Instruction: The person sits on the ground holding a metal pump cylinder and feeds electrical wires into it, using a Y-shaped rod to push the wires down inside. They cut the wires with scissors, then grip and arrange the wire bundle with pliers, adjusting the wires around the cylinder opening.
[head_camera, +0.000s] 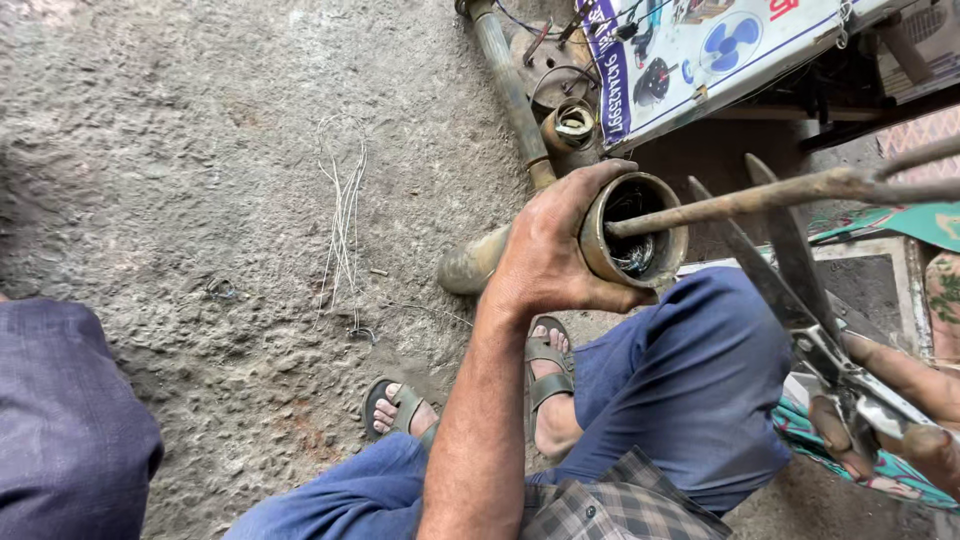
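My left hand (550, 250) is wrapped around the upper end of a dirty brass-coloured metal cylinder (470, 262), which leans from the ground over my knee. Its open mouth (640, 255) faces me, and tangled thin wires show inside. A rusty metal rod (760, 195) comes in from the right edge and pokes into that mouth; what holds the rod is out of view. At the lower right my right hand (900, 410) grips the handles of large metal shears (790, 270). Their blades are parted and point up towards the rod.
Loose pale wire strands (345, 220) lie on the rough concrete ground. A long rusty pipe (510, 80) and a small round part (573, 125) lie beyond the cylinder, below a printed signboard (700, 50). My sandalled feet (545, 370) rest below. Another person's blue-clad knee (70, 420) is at the lower left.
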